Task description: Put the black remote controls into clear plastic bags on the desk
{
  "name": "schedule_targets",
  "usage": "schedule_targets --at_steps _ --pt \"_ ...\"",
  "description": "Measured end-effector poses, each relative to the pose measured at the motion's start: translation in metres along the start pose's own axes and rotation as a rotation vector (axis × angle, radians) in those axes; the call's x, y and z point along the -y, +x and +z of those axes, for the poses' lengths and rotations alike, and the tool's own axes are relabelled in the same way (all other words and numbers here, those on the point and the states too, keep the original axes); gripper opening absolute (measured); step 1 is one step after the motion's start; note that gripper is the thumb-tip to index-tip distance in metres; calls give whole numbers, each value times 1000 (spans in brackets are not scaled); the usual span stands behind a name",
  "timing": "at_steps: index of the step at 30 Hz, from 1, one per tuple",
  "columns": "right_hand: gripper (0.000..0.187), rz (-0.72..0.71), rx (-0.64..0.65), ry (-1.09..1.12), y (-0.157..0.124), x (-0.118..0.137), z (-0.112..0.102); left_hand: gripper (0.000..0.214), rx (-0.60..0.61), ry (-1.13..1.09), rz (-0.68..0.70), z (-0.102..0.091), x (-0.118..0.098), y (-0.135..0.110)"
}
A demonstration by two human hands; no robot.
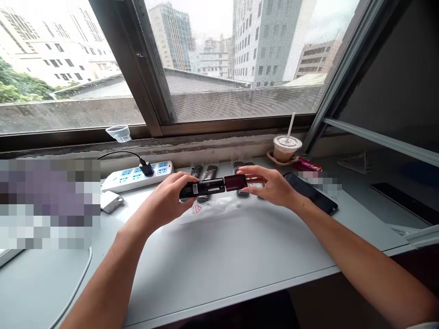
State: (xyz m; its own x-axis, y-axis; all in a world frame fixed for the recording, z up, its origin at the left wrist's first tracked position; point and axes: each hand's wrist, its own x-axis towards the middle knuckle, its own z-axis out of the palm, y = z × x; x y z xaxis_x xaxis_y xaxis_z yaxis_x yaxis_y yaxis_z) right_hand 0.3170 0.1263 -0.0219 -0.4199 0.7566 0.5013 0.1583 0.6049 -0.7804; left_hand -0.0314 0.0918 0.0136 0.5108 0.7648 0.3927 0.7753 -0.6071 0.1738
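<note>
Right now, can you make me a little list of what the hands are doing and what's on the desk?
left hand: holds the black remote, battery slot showing
right hand: holds the dark red cover at the remote's end
under the hands: clear plastic bag
behind: more remotes, white power strip
right side: iced drink cup, black phone
surface: white desk

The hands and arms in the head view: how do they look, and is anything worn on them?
Both arms are bare up to the picture's lower edge: no sleeves show. The left hand and the right hand wear no gloves, and no watch, bracelet or ring can be seen. The forearms are slim, the fingers long.
</note>
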Motion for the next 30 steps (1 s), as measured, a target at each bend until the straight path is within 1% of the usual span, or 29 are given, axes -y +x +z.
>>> schedule_targets --at_steps 6,11,15,22,30 --pt "58 -48 4 -95 1 1 -1 36 -28 -12 -1 2 1 1" --pt "59 -45 4 -147 0 0 -1 37 -9 -22 -15 3 3 1" --pt "59 -62 9 -162 0 1 0 36 -25 -19 -16 2 1 2" --pt "57 -105 26 -179 -1 0 0 37 -17 -36 -29 3 -2 1" --pt "59 -100 28 -185 0 2 1 38 -15 -36 -25 3 -2 2"
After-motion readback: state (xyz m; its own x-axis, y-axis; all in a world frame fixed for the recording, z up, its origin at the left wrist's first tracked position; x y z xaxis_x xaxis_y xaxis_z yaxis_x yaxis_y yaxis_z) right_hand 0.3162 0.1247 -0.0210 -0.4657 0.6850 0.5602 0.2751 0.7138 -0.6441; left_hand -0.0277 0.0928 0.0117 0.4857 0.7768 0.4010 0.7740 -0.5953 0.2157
